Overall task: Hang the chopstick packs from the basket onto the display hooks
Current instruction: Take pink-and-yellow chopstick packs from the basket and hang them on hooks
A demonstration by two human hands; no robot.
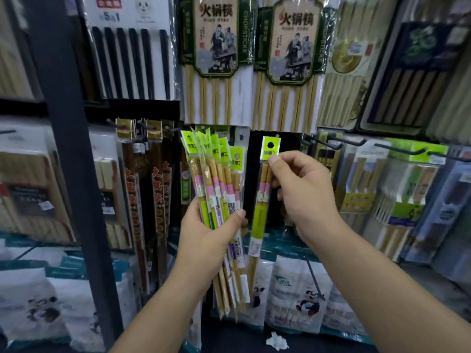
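Pinching with thumb and forefinger, right hand (305, 192) holds a single chopstick pack (262, 207) just under its lime-green header card (271, 146). Other fingers curl loosely behind. Pack hangs upright against the dark back panel, lower end angled slightly left. Round hole in the header shows dark; cannot tell whether a hook passes through it.

Left hand (211, 233) grips a fanned bundle of packs (219, 179) at about mid-length, thumb across the front, fingers wrapped behind. Same make: green headers, pink and white bands, pale wood sticks in clear sleeves. Headers spread up and left, tips point down past the wrist. Bundle sits just left of the single pack, not touching it.

Bare display hooks (339, 142) jut out to the right of the right hand, at about header height. Above both hands hang two large bamboo chopstick packs (216, 59) with green-framed printed labels. Black chopstick set (132, 59) upper left. Dark red-brown chopstick packs (135, 200) hang left of the bundle, beside a dark upright post (68, 149). Panda-printed bags (300, 289) stand low on the shelf. Crumpled white scrap (276, 341) lies at bottom centre.
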